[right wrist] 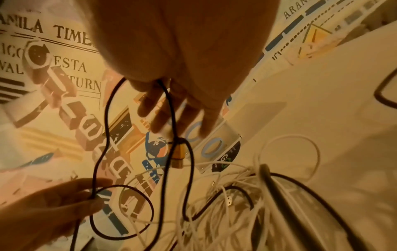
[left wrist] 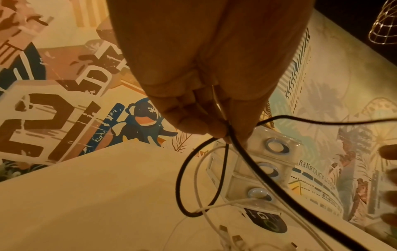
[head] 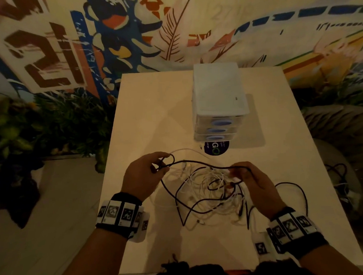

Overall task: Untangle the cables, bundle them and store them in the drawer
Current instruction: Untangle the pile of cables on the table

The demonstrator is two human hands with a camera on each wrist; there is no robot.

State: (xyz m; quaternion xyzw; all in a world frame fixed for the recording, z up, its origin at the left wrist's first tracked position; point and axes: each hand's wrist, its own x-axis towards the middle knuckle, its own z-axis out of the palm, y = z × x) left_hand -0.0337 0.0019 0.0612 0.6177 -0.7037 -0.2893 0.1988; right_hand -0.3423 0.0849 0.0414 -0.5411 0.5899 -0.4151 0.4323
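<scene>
A tangle of white cables (head: 208,182) and a black cable (head: 198,163) lies on the white table (head: 154,117) in front of me. My left hand (head: 159,166) pinches a small loop of the black cable (left wrist: 180,183) just above the table. My right hand (head: 235,174) grips the same black cable (right wrist: 106,118) farther along, over the middle of the pile. The stretch between the hands hangs in a shallow arc. An orange-tipped connector (right wrist: 179,152) dangles under my right fingers (right wrist: 159,122). A clear three-drawer unit (head: 218,93) stands shut at the back.
A dark round sticker (head: 216,149) lies in front of the drawer unit. A length of black cable loops out to the right (head: 301,194) near the table edge. Plants (head: 49,123) stand left of the table, a painted wall behind it.
</scene>
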